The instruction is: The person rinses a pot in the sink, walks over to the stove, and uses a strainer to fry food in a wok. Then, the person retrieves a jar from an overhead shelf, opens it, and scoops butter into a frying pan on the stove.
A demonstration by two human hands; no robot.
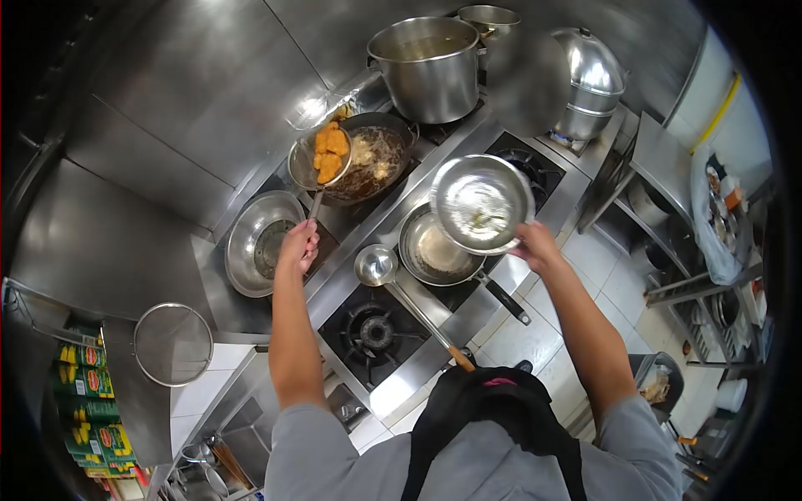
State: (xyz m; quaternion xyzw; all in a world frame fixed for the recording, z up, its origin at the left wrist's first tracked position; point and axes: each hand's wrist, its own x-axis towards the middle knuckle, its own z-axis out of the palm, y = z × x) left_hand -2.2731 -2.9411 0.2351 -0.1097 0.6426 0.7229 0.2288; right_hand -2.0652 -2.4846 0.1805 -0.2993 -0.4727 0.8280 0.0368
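I'm looking down on a steel stove counter [399, 391] running diagonally through the middle of the frame. A big stockpot [434, 90], full of liquid, stands at upper centre. Just below and left of it I have a dark wok [407, 144] of brown bubbling oil, with pale bits floating in it. A domed steamer [589, 75] sits at upper right. Left of centre, a wide steel basin [245, 246] rests near the wok. Right of centre, a shallow steel bowl [478, 196] is tilted toward me, a few greenish bits inside; it overlaps a frying pan [430, 269] below it, and I can't tell whether the two touch. At lower left I see a round sieve [174, 344]. A long ladle [376, 265] lies across the stove at centre, its wooden handle end toward me. The skimmer [302, 163] is over the wok's left side. My left hand [301, 246] is closed around the skimmer's handle; my right hand [535, 245] grips the shallow bowl's lower right rim. The smallest things I pick out are orange-brown fried pieces [332, 150], heaped in the skimmer, upper left of centre.
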